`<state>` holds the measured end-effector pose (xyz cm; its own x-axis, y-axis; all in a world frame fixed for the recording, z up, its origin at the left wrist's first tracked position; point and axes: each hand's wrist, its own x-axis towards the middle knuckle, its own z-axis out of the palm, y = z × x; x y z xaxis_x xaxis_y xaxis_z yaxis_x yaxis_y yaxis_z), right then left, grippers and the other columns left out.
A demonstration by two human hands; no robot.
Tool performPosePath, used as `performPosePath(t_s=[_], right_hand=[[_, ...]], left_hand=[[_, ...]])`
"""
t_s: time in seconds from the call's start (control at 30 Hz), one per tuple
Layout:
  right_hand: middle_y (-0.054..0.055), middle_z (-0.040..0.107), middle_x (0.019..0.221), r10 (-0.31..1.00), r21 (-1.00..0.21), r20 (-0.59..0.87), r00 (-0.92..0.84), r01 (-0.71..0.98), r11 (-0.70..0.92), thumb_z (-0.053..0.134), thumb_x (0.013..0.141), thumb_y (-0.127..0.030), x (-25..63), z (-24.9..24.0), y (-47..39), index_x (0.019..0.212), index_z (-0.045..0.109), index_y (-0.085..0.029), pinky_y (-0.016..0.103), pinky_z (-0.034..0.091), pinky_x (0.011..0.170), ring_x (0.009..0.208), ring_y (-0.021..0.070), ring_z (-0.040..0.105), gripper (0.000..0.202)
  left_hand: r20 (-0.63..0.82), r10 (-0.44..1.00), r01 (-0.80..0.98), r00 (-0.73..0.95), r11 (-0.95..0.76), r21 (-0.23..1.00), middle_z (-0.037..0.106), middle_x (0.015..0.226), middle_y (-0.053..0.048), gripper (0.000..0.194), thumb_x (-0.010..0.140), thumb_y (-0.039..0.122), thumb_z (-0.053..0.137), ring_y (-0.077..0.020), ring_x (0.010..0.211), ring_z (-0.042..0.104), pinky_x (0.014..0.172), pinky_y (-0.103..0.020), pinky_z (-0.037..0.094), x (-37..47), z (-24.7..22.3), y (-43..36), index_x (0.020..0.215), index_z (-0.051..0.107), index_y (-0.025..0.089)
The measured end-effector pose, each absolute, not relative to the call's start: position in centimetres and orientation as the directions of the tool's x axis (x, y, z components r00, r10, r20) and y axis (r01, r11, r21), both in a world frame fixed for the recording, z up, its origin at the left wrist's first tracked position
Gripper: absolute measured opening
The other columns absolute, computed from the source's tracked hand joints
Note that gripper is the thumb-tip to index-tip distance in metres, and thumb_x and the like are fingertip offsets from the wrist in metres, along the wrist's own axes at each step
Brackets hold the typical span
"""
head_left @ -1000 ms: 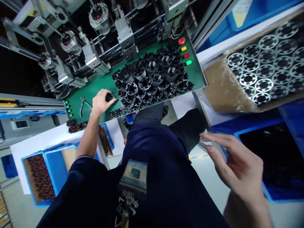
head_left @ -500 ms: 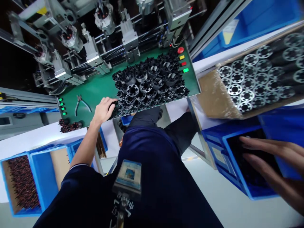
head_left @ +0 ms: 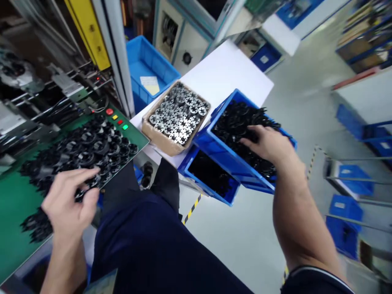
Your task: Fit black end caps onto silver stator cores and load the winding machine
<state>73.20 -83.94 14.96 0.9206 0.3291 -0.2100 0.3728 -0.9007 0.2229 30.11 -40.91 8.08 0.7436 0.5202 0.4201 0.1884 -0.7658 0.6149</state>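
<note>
Ring parts (head_left: 84, 157) crowd the left counter (head_left: 12, 192) to its near edge, under the left hand (head_left: 69, 202), buttons (head_left: 120, 122) by its right edge. To the right, a carton (head_left: 161, 145) of rings (head_left: 174, 118) sits on a second counter (head_left: 232, 73), between one bin (head_left: 147, 61) behind and another (head_left: 226, 159) where the right hand (head_left: 271, 145) reaches into loose parts (head_left: 232, 122).

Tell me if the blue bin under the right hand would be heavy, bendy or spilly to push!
The blue bin would probably feel heavy, as black parts fill it. Its straight sides look stiff, so likely not bendy. Some parts poke above the rim, so a shove might spill a few.
</note>
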Motion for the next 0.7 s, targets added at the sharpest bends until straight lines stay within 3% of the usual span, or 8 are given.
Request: performPosePath(t_s=[0.07, 0.13, 0.27, 0.4, 0.5, 0.6, 0.7], right_hand=[[0.024, 0.085, 0.147, 0.395, 0.168, -0.227, 0.890, 0.435, -0.884, 0.076, 0.115, -0.053, 74.2, 13.0, -84.9, 0.166, 0.077, -0.019, 0.055, 0.064, 0.113, 0.128, 0.0427, 0.082, 0.061], [0.021, 0.086, 0.140, 0.458, 0.112, -0.212, 0.864, 0.487, -0.866, 0.083, 0.111, -0.047, 74.7, 11.5, -86.0, 0.157, 0.083, -0.022, 0.056, 0.065, 0.117, 0.124, 0.0417, 0.082, 0.052], [0.017, 0.085, 0.133, 0.546, -0.003, -0.151, 0.824, 0.552, -0.834, 0.083, 0.111, -0.040, 75.0, 10.5, -88.2, 0.142, 0.089, -0.027, 0.059, 0.069, 0.117, 0.120, 0.0401, 0.082, 0.035], [0.015, 0.084, 0.143, 0.589, -0.082, -0.066, 0.805, 0.584, -0.808, 0.082, 0.112, -0.041, 74.3, 11.4, -89.5, 0.151, 0.085, -0.029, 0.063, 0.071, 0.118, 0.129, 0.0411, 0.082, 0.041], [0.015, 0.085, 0.134, 0.595, -0.126, 0.010, 0.803, 0.592, -0.796, 0.081, 0.112, -0.043, 73.7, 12.8, -89.9, 0.152, 0.085, -0.030, 0.067, 0.071, 0.112, 0.122, 0.0422, 0.081, 0.042], [0.013, 0.085, 0.124, 0.569, -0.184, 0.026, 0.822, 0.563, -0.806, 0.078, 0.116, -0.049, 74.1, 14.8, -90.1, 0.148, 0.086, -0.033, 0.065, 0.071, 0.110, 0.119, 0.0402, 0.081, 0.037], [0.014, 0.083, 0.129, 0.514, -0.204, 0.105, 0.852, 0.524, -0.827, 0.075, 0.118, -0.053, 76.2, 16.7, -90.6, 0.148, 0.086, -0.032, 0.065, 0.070, 0.116, 0.124, 0.0388, 0.081, 0.038]], left_hand=[[0.443, 0.352, 0.009, 0.824, -0.791, 0.612, 0.087, 0.134, -0.005, 0.035, 0.113, 0.034, 0.080, -0.0314, 0.112, 0.085, 0.084, -0.045, 0.068, 37.1, 9.2, -42.3, 0.146, 0.088, 0.043], [0.397, 0.231, -0.071, 0.888, -0.786, 0.614, 0.086, 0.137, -0.006, 0.027, 0.116, 0.041, 0.079, -0.0306, 0.119, 0.086, 0.089, -0.045, 0.071, 43.9, 10.1, -42.5, 0.141, 0.089, 0.037], [0.229, 0.061, -0.101, 0.972, -0.769, 0.631, 0.082, 0.133, -0.010, 0.041, 0.116, 0.059, 0.070, -0.0327, 0.113, 0.085, 0.105, -0.054, 0.072, 57.2, 10.4, -40.7, 0.140, 0.090, 0.031], [0.152, -0.009, -0.094, 0.988, -0.818, 0.567, 0.086, 0.128, -0.013, 0.045, 0.109, 0.051, 0.069, -0.0315, 0.105, 0.085, 0.111, -0.053, 0.070, 70.7, 7.8, -37.6, 0.134, 0.090, 0.020], [0.055, -0.059, -0.076, 0.997, -0.918, 0.390, 0.090, 0.124, -0.013, 0.043, 0.104, 0.049, 0.069, -0.0332, 0.113, 0.083, 0.119, -0.051, 0.066, 79.4, 4.9, -35.8, 0.129, 0.091, 0.022], [0.020, -0.057, -0.060, 0.998, -0.927, 0.370, 0.089, 0.104, -0.012, 0.037, 0.093, 0.049, 0.077, -0.0362, 0.108, 0.082, 0.114, -0.050, 0.067, 85.8, 2.4, -35.1, 0.116, 0.090, 0.023], [0.027, -0.069, -0.074, 0.997, -0.912, 0.403, 0.076, 0.076, -0.006, 0.031, 0.082, 0.053, 0.088, -0.0355, 0.091, 0.079, 0.103, -0.047, 0.068, 90.0, 0.6, -35.1, 0.097, 0.086, 0.026]])
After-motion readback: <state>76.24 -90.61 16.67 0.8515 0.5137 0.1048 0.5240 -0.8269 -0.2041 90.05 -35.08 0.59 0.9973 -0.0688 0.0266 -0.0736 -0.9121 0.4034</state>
